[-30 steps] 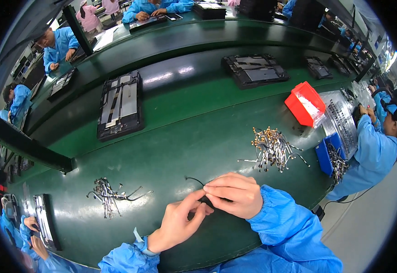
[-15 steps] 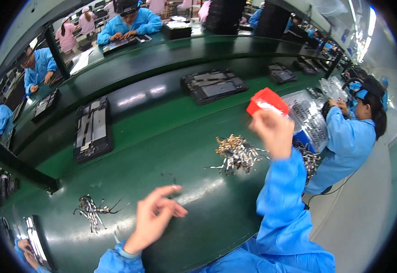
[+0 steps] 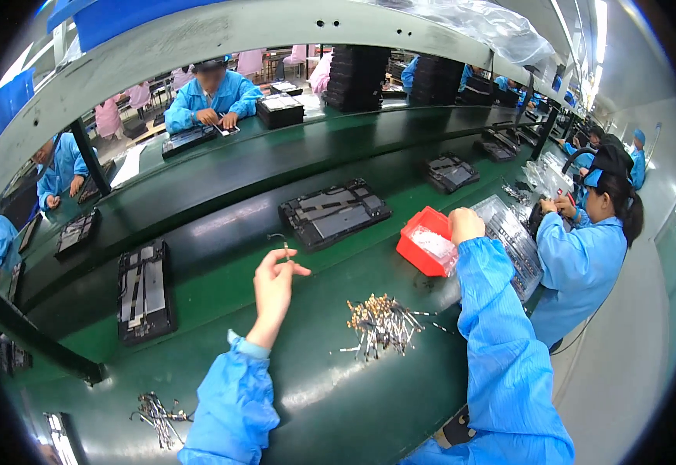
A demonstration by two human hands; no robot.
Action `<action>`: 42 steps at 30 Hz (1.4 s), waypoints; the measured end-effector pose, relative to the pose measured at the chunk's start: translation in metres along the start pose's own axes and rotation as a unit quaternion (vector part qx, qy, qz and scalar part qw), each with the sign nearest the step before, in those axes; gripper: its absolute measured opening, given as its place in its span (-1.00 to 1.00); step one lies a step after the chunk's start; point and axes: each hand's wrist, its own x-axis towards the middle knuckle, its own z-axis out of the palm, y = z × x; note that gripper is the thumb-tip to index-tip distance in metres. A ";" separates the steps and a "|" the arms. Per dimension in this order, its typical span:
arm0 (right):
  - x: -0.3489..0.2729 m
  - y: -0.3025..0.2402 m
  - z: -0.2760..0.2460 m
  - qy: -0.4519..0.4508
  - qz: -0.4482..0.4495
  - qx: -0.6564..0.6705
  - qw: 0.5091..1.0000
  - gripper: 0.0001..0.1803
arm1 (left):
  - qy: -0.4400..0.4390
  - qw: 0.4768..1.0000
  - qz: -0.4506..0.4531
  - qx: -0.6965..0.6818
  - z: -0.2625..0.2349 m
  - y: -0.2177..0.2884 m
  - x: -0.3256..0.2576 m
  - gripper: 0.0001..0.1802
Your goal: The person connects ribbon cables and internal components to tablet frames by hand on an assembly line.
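Observation:
My left hand (image 3: 274, 288) is raised over the table, its thumb and fingertips pinching a thin flex cable (image 3: 284, 246) whose dark end curls upward. My right hand (image 3: 466, 225) is at the right edge of a red box (image 3: 418, 258), its fingers curled together. What they hold, if anything, is hidden. White and clear plastic material (image 3: 435, 243) lies inside the box. Below the box, a heap of small flex cables (image 3: 384, 322) with gold and silver ends lies on the green table. Left of my left hand rests a flat black device housing (image 3: 142, 291).
Another black housing (image 3: 336, 211) sits beyond my left hand. A clear plastic tray (image 3: 508, 240) lies right of the red box, beside a co-worker in blue (image 3: 582, 260). Dark cables (image 3: 161, 418) lie at lower left. A metal beam (image 3: 221, 43) crosses the top.
My left hand has moved up and away from me, towards the black housing. My right hand has shifted to the red box's right edge, uncovering its contents. The whole view has also shifted.

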 end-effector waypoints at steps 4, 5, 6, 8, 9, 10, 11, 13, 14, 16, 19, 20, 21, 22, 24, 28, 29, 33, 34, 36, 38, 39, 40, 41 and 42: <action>0.030 -0.037 -0.012 0.001 -0.120 0.243 0.963 -0.85 | 0.014 1.000 -0.011 0.019 0.035 -0.022 0.034 -0.76; 0.043 -0.051 -0.004 0.037 -0.162 0.278 0.946 -0.85 | 0.016 0.999 -0.013 0.027 0.042 -0.026 0.042 -0.76; 0.058 -0.062 0.006 0.040 -0.215 0.323 0.921 -0.77 | 0.022 1.000 -0.009 0.019 0.050 -0.031 0.048 -0.76; 0.081 -0.100 0.030 -0.123 -0.230 0.284 0.923 -0.46 | 0.026 0.999 -0.034 0.019 0.054 -0.040 0.055 -0.75; 0.091 -0.105 0.054 -0.148 -0.244 0.257 0.923 -0.34 | 0.017 0.999 -0.043 0.009 0.061 -0.043 0.059 -0.76; 0.099 -0.112 0.075 -0.174 -0.217 0.247 0.928 -0.31 | 0.008 0.999 -0.026 -0.018 0.066 -0.049 0.064 -0.76; 0.102 -0.119 0.094 -0.205 -0.192 0.239 0.929 -0.28 | 0.000 0.999 -0.014 -0.041 0.073 -0.056 0.068 -0.76; 0.089 -0.149 0.103 -0.158 -0.093 0.284 0.941 -0.36 | 0.004 0.998 -0.050 -0.026 0.068 -0.035 0.066 -0.74; 0.089 -0.148 0.109 -0.101 -0.087 0.309 0.942 -0.37 | 0.022 0.998 -0.051 -0.010 0.067 -0.020 0.064 -0.75; 0.091 -0.152 0.107 -0.090 -0.045 0.421 0.902 -0.36 | 0.050 0.998 -0.042 -0.021 0.052 0.000 0.058 -0.75; 0.071 -0.177 0.043 -0.254 0.007 0.665 0.702 -0.36 | 0.016 0.988 -0.049 -0.143 0.014 0.033 0.018 -0.75; 0.062 -0.174 0.024 -0.280 -0.031 0.678 0.679 -0.36 | -0.019 0.987 -0.049 -0.153 0.005 0.059 -0.013 -0.76; 0.053 -0.172 0.005 -0.298 -0.066 0.690 0.656 -0.36 | -0.060 0.983 -0.045 -0.168 0.000 0.081 -0.042 -0.77; 0.034 -0.178 -0.018 -0.311 -0.090 0.685 0.653 -0.36 | -0.084 0.965 -0.081 -0.234 -0.006 0.096 -0.080 -0.80; -0.019 -0.185 -0.045 -0.351 -0.160 0.680 0.623 -0.33 | -0.160 0.968 -0.054 -0.188 -0.018 0.122 -0.172 -0.85; -0.114 -0.195 -0.059 -0.474 -0.257 0.642 0.545 -0.26 | -0.326 0.940 -0.062 -0.082 -0.073 0.153 -0.286 -0.77; -0.132 -0.197 -0.060 -0.501 -0.270 0.636 0.522 -0.24 | -0.323 0.945 -0.016 -0.052 -0.086 0.151 -0.301 -0.80; -0.177 -0.204 -0.057 -0.548 -0.329 0.574 0.512 -0.26 | -0.216 0.968 -0.118 -0.054 -0.114 0.161 -0.327 -0.85; -0.181 -0.204 -0.049 -0.534 -0.338 0.567 0.528 -0.30 | -0.165 0.966 -0.181 -0.083 -0.114 0.160 -0.325 -0.86; -0.188 -0.204 -0.040 -0.496 -0.352 0.554 0.568 -0.41 | -0.147 0.934 -0.308 -0.104 -0.114 0.151 -0.326 -0.83; -0.205 -0.203 -0.040 -0.250 -0.452 0.489 0.703 -0.49 | -0.142 0.940 -0.293 -0.099 -0.112 0.132 -0.332 -0.77; -0.214 -0.198 -0.060 -0.115 -0.483 0.412 0.764 -0.51 | -0.147 0.943 -0.282 -0.093 -0.111 0.127 -0.331 -0.77; -0.230 -0.193 -0.087 -0.104 -0.495 0.427 0.749 -0.57 | -0.150 0.947 -0.272 -0.085 -0.109 0.123 -0.330 -0.77; -0.245 -0.184 -0.098 -0.167 -0.520 0.450 0.707 -0.64 | -0.137 0.947 -0.275 -0.090 -0.108 0.122 -0.329 -0.77; -0.260 -0.174 -0.110 -0.256 -0.547 0.465 0.648 -0.68 | -0.140 0.949 -0.270 -0.087 -0.107 0.122 -0.327 -0.76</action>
